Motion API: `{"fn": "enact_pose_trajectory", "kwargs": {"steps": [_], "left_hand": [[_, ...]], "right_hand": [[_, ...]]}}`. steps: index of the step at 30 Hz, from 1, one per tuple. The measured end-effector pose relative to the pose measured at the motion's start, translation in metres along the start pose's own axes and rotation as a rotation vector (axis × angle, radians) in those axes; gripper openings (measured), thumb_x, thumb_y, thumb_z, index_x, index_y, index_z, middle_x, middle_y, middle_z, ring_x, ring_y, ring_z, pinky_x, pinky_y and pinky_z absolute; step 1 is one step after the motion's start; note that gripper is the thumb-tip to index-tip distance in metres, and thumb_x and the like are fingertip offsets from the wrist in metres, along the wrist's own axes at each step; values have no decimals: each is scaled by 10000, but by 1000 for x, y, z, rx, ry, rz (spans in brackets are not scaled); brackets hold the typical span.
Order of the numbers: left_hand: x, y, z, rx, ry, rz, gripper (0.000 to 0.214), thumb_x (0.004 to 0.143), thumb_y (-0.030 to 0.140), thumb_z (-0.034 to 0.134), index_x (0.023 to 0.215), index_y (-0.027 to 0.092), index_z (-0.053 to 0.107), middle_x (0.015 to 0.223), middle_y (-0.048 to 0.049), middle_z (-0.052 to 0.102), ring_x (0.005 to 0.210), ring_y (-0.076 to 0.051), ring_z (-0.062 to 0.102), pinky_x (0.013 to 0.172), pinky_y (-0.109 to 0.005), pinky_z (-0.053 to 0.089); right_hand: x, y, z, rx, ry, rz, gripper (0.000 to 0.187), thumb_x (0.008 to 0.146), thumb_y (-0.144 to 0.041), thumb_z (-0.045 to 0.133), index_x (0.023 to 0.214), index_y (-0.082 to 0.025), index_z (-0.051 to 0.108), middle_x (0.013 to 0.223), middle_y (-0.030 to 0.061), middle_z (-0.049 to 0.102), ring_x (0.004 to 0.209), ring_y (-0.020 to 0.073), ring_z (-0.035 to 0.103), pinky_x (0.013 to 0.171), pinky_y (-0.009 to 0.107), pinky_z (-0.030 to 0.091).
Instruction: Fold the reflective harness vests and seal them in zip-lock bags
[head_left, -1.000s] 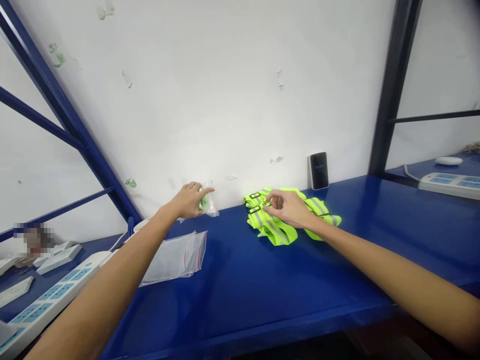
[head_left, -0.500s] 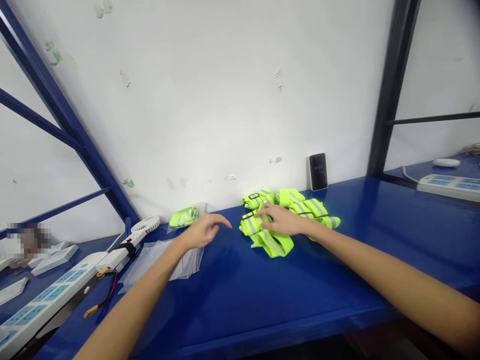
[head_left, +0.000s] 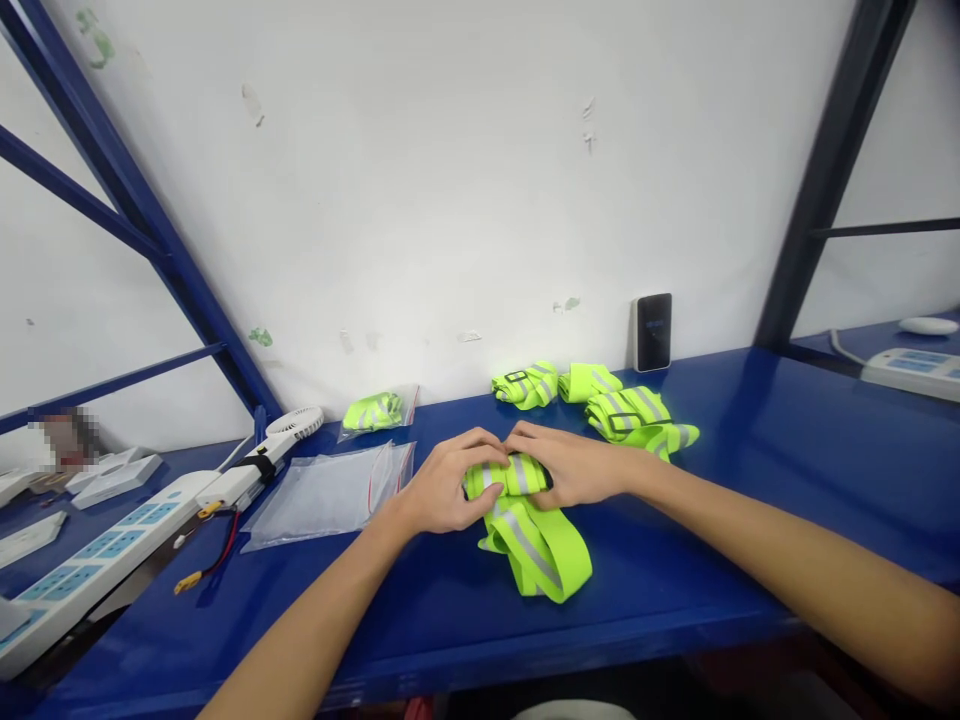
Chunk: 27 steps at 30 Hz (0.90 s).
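Observation:
Both my hands grip a bundled neon-yellow reflective strap (head_left: 544, 555) with grey stripes. My left hand (head_left: 452, 482) curls round its left side, the thumb lying on the roll. On the right side, my right hand (head_left: 574, 465) closes round the bundle, with its fingertips meeting the left hand's at the far edge. A loose loop of the strap hangs toward me onto the blue table (head_left: 637, 560). Behind lie several more folded straps: one with a black buckle (head_left: 525, 385), a small roll (head_left: 589, 382) and a bundle on the right (head_left: 637, 415).
Clear zip bags (head_left: 322, 495) lie flat on the left, with a bagged strap (head_left: 373, 412) behind them. Further left are a small white fan (head_left: 296, 422), a red-and-black cable (head_left: 225, 545) and a power strip (head_left: 112, 560). A black-screened device (head_left: 652, 332) stands against the wall.
My right hand has drawn the near strap bundle away from the others, toward me. My left hand has moved right and now holds it too.

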<state>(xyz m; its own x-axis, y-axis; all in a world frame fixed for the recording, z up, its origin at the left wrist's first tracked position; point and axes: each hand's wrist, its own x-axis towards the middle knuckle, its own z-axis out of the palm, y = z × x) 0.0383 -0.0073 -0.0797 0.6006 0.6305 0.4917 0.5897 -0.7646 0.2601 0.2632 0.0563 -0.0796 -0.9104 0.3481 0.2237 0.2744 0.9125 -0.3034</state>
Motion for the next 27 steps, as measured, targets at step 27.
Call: {"fn": "enact_pose_trajectory", "kwargs": {"steps": [27], "left_hand": [[0, -13, 21, 22, 292, -139, 649, 797, 129, 592, 1406, 243, 399, 1456, -139, 320, 1364, -292, 359, 1121, -474, 339]], "right_hand": [[17, 0, 18, 876, 662, 403, 473, 841, -323, 578, 1306, -287, 499, 721, -24, 543, 616, 159, 520, 560, 269, 438]]}}
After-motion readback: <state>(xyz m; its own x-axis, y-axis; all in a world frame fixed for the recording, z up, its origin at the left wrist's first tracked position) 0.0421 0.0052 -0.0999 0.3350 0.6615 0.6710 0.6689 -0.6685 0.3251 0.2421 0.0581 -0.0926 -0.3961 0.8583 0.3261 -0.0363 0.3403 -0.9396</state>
